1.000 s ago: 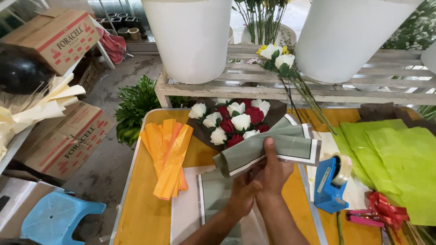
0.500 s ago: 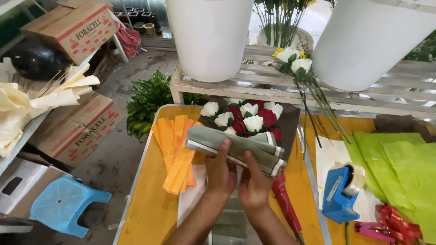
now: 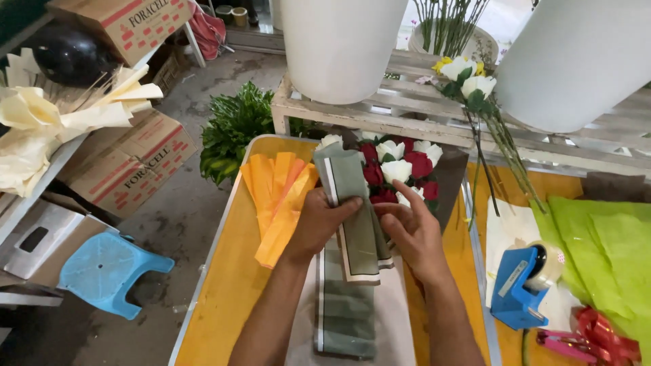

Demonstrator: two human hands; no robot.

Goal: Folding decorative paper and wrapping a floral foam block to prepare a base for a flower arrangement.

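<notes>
Two cardboard boxes [image 3: 125, 173] stand off the counter's left edge, beside one blue stool [image 3: 102, 271]. Two white buckets [image 3: 339, 47] sit beyond its far edge. One blue tape dispenser [image 3: 519, 288] sits near its right edge.

I see a folded sage-green wrapping sheet [image 3: 354, 217] with pale borders, matt and paper-like, smooth with soft creases; my left hand [image 3: 319, 220] and right hand [image 3: 412, 230] pinch it; to its left lies a fan of orange tissue paper strips [image 3: 279, 200], thin and dull; the yellow table top [image 3: 230, 285] looks smooth, edged in bare metal; far off, the whitewashed wooden slat rack [image 3: 407, 112] looks rough; at right, a blue plastic tape dispenser [image 3: 519, 288] shines slightly; lime-green crinkled paper [image 3: 603, 251] looks matt.
</notes>
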